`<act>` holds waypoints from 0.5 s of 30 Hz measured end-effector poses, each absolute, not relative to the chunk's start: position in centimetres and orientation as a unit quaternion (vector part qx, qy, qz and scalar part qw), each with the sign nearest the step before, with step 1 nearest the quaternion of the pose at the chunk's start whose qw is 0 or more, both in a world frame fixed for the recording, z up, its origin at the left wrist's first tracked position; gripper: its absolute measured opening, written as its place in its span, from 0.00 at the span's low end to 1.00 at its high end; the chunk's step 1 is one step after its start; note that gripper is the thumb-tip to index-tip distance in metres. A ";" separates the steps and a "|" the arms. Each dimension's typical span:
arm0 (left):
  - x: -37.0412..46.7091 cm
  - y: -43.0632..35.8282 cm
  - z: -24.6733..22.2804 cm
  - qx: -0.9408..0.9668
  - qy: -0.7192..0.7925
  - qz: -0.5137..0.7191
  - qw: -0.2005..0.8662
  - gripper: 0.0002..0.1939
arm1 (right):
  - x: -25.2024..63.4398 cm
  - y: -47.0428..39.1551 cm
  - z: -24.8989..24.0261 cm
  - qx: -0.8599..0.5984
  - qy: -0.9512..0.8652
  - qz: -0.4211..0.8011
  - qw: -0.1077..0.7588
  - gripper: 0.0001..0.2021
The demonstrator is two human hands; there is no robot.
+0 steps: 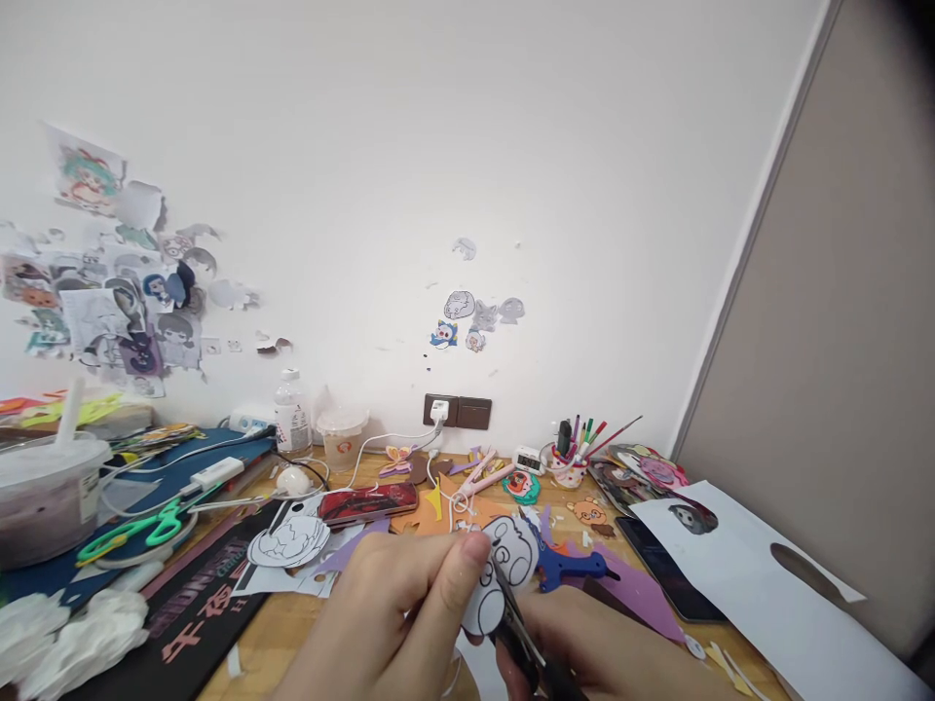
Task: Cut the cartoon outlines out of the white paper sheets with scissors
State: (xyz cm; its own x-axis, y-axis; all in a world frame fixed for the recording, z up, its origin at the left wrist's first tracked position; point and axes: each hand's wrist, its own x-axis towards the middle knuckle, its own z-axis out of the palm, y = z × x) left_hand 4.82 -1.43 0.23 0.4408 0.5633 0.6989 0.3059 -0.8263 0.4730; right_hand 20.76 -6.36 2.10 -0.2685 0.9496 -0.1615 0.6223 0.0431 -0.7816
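Note:
Pinched between the thumb and fingers of my left hand (420, 604) is a white paper cutout (513, 547) with a cartoon figure drawn in black outline. My right hand (584, 643) grips black-handled scissors (520, 633), their blades up against the cutout's right edge. How far the blades are apart is hard to tell. Just behind the cutout lies a blue glue gun (574, 565) on purple paper. To the left of my left hand rests a round white paper drawing (288, 541). Part of the cutout is hidden behind my left thumb.
Green-handled scissors (138, 534) and a lidded drink cup (48, 497) stand at the left. A red phone-like case (369, 501) lies mid-table. A pen cup (568, 469) stands at the back right, with a dark tablet (668, 570) and white sheet (760, 574) nearer.

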 end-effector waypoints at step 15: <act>5.1 -1.5 -0.2 0.835 0.288 0.453 0.125 0.16 | 20.9 -6.2 2.8 -0.526 -0.677 0.465 0.220 0.07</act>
